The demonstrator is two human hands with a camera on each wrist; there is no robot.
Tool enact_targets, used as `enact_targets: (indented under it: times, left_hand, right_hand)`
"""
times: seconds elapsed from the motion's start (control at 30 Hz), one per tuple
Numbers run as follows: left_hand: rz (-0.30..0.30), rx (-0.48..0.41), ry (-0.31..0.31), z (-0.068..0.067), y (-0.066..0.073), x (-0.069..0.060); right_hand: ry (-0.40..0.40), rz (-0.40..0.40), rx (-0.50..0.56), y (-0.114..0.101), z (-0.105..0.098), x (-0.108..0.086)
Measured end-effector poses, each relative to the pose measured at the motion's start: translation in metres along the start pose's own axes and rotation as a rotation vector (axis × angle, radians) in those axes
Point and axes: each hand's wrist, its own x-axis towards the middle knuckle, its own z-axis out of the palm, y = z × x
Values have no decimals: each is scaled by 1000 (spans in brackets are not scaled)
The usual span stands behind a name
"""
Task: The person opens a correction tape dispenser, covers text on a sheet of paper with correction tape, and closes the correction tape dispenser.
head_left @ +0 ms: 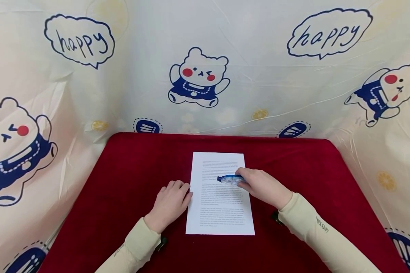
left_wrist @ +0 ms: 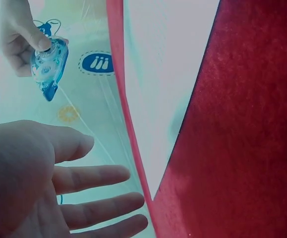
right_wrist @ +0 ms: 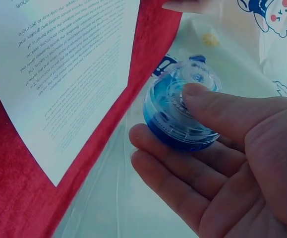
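Observation:
A blue, see-through correction tape dispenser [head_left: 229, 179] is pinched between the thumb and fingers of my right hand [head_left: 267, 186], above the right part of a printed sheet of paper [head_left: 222, 223]. Its dark blue tip points left in the head view. In the right wrist view, the thumb presses on the round body of the correction tape [right_wrist: 175, 111]. My left hand [head_left: 169, 204] is at the sheet's left edge, fingers extended and holding nothing. The left wrist view shows these fingers [left_wrist: 103, 203] straight and slightly spread.
The paper lies on a table with a dark red cloth [head_left: 140, 163]. A pale curtain [head_left: 253, 87] with printed bears and speech bubbles hangs behind the table and at both sides. Dark bands [head_left: 161, 243] show at both wrists.

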Motion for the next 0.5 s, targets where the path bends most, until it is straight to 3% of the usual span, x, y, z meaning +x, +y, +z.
enact_targets:
  times: [0.3, 0.5]
  left_hand:
    - [21, -108, -139, -2, 3, 12]
    - [39, -316, -146, -9, 11, 30]
  right_hand:
    - [-30, 4, 32, -4, -2, -1]
    - [-12, -25, 15, -8, -3, 0]
